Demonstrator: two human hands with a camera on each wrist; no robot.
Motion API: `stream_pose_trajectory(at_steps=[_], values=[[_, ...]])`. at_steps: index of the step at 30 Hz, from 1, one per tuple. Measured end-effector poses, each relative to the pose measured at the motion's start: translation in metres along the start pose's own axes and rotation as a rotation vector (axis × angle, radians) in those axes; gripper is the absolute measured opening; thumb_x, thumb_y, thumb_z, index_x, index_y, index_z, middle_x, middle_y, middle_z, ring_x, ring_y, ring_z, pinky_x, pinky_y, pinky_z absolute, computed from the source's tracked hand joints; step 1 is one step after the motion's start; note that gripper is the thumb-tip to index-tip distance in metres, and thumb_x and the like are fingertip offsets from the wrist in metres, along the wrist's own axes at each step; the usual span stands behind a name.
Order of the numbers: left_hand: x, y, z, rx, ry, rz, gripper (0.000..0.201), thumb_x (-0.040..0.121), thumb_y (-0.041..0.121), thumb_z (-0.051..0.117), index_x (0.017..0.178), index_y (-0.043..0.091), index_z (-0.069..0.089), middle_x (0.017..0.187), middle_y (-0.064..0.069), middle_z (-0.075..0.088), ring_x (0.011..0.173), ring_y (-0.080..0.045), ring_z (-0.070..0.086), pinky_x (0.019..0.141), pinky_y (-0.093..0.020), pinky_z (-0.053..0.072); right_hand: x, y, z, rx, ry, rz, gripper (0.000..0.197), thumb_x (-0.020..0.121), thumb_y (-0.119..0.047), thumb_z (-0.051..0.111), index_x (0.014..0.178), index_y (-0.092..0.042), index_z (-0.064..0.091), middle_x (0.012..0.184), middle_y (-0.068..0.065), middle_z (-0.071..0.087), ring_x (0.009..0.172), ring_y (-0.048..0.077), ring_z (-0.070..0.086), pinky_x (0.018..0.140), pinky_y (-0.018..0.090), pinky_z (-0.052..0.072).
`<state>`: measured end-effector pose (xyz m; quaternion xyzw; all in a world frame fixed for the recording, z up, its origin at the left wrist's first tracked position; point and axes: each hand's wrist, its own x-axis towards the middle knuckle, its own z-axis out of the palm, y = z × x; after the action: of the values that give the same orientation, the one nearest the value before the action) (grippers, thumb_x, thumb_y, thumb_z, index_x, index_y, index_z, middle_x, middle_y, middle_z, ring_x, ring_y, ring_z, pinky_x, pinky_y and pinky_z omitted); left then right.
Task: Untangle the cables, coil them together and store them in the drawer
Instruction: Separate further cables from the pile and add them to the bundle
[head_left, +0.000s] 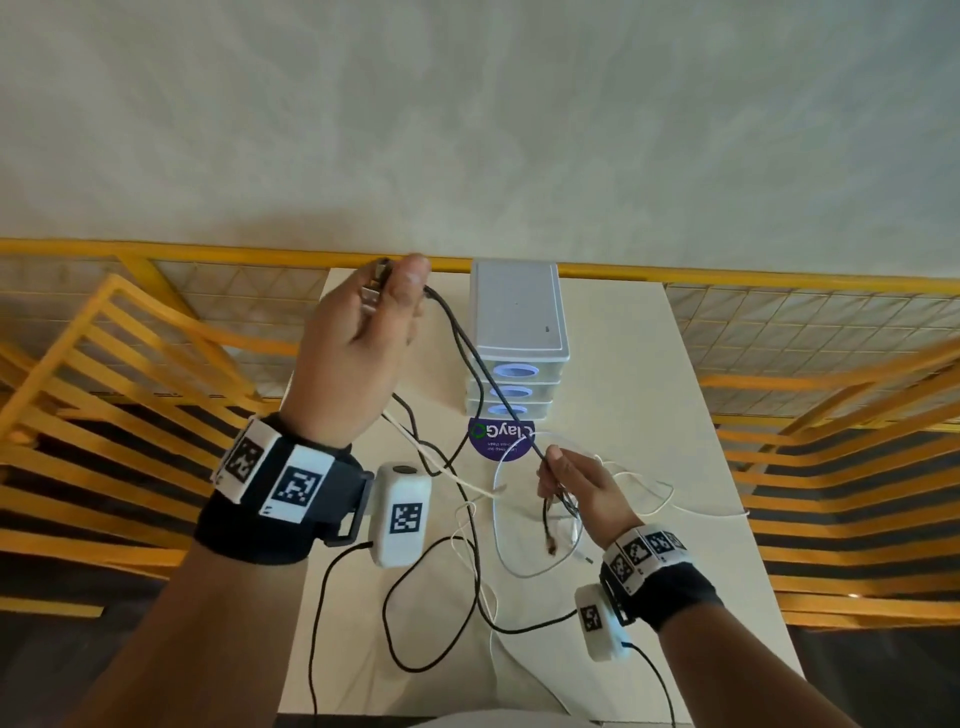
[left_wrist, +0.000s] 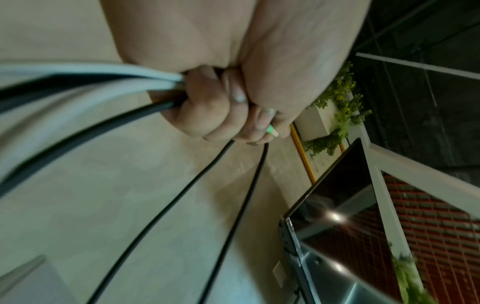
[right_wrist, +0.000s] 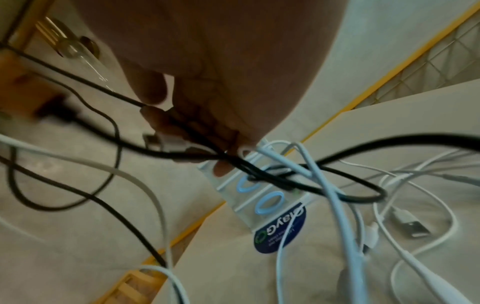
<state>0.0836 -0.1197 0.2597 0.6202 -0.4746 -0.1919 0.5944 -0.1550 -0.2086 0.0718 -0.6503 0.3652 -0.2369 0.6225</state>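
Note:
My left hand (head_left: 387, 301) is raised above the table's far left and grips the plug ends of black and white cables (left_wrist: 161, 107) in a closed fist. Two black cables (head_left: 470, 353) run taut from it down past the drawer unit to my right hand (head_left: 563, 480). That hand pinches the black cables (right_wrist: 197, 144) low over the table middle, with short plug ends hanging below it. White cables (head_left: 506, 525) lie in loose loops on the table (head_left: 649, 364) around my right hand. The small white drawer unit (head_left: 517, 322) stands at the back, all three drawers closed.
A round purple sticker (head_left: 498, 439) lies in front of the drawer unit. Yellow slatted racks (head_left: 130, 389) flank the table on both sides, and a yellow rail (head_left: 727, 278) runs behind it. Black wrist-camera leads (head_left: 415, 613) trail over the near table.

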Motion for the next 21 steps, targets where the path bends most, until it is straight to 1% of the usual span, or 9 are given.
stream_pose_trajectory(at_steps=[3,5,7,9,12,14,16,18,21], values=[[-0.001,0.015,-0.003,-0.166,0.088,0.001,0.038,0.102,0.05,0.046,0.068,0.032,0.052,0.06,0.009,0.041,0.049,-0.009,0.034,0.048,-0.026,0.025,-0.001,0.008,-0.007,-0.145,-0.011,-0.001,0.041,0.098,-0.045,0.053,0.077,-0.013,0.068,0.073,-0.011,0.067,0.067,0.002,0.056,0.071,0.015,0.04],[-0.002,0.026,-0.005,-0.252,0.142,-0.01,0.039,0.103,0.049,0.046,0.069,0.031,0.051,0.06,0.01,0.041,0.047,-0.008,0.031,0.044,-0.024,0.023,0.002,0.024,-0.012,-0.301,-0.011,0.029,0.021,0.097,-0.039,0.064,0.09,-0.021,0.073,0.085,-0.016,0.071,0.08,0.0,0.062,0.079,0.015,0.043],[-0.003,0.033,-0.009,-0.336,0.197,-0.031,0.038,0.105,0.046,0.044,0.073,0.027,0.05,0.058,0.011,0.042,0.046,-0.007,0.028,0.042,-0.022,0.022,0.003,0.04,-0.015,-0.42,0.027,0.101,0.003,0.093,-0.033,0.072,0.093,-0.03,0.073,0.098,-0.019,0.073,0.094,0.0,0.065,0.086,0.018,0.044],[-0.003,0.038,-0.014,-0.353,0.183,-0.023,0.038,0.106,0.044,0.042,0.075,0.024,0.05,0.058,0.011,0.041,0.045,-0.008,0.028,0.042,-0.021,0.021,-0.001,0.053,-0.016,-0.473,0.064,0.145,0.012,0.092,-0.027,0.074,0.086,-0.037,0.072,0.103,-0.021,0.072,0.098,-0.007,0.063,0.091,0.021,0.045],[-0.006,0.037,-0.015,-0.307,0.084,-0.004,0.038,0.105,0.047,0.044,0.074,0.026,0.051,0.058,0.007,0.036,0.043,-0.007,0.027,0.043,-0.019,0.021,-0.006,0.055,-0.016,-0.47,0.084,0.136,0.024,0.096,-0.016,0.068,0.086,-0.038,0.069,0.095,-0.019,0.072,0.086,-0.01,0.064,0.084,0.021,0.044],[-0.008,0.03,-0.012,-0.223,0.012,-0.013,0.036,0.099,0.053,0.047,0.075,0.027,0.054,0.058,0.01,0.038,0.044,-0.005,0.031,0.044,-0.019,0.024,-0.006,0.045,-0.017,-0.37,0.144,0.079,0.03,0.096,-0.005,0.064,0.096,-0.035,0.067,0.093,-0.013,0.073,0.082,-0.004,0.066,0.083,0.032,0.052],[-0.013,0.022,-0.008,-0.081,-0.111,-0.017,0.037,0.096,0.057,0.048,0.078,0.026,0.056,0.06,0.01,0.043,0.049,-0.007,0.037,0.048,-0.022,0.028,-0.006,0.02,-0.017,-0.259,0.239,-0.031,0.029,0.095,-0.009,0.062,0.115,-0.03,0.063,0.107,-0.007,0.072,0.093,0.008,0.068,0.088,0.045,0.057],[-0.018,0.013,-0.003,0.092,-0.279,0.035,0.039,0.099,0.055,0.047,0.081,0.022,0.056,0.062,0.01,0.044,0.052,-0.011,0.04,0.051,-0.028,0.029,-0.008,-0.021,-0.015,-0.195,0.251,-0.188,0.039,0.093,-0.021,0.06,0.132,-0.025,0.056,0.123,-0.003,0.065,0.11,0.013,0.065,0.096,0.042,0.054],[-0.026,0.012,0.009,0.314,-0.452,0.073,0.041,0.101,0.056,0.049,0.081,0.022,0.059,0.059,0.009,0.053,0.052,-0.008,0.047,0.053,-0.03,0.037,-0.016,-0.086,-0.008,-0.176,0.099,-0.355,0.052,0.097,-0.034,0.055,0.146,-0.021,0.047,0.142,-0.004,0.056,0.135,0.018,0.052,0.111,0.034,0.042]])
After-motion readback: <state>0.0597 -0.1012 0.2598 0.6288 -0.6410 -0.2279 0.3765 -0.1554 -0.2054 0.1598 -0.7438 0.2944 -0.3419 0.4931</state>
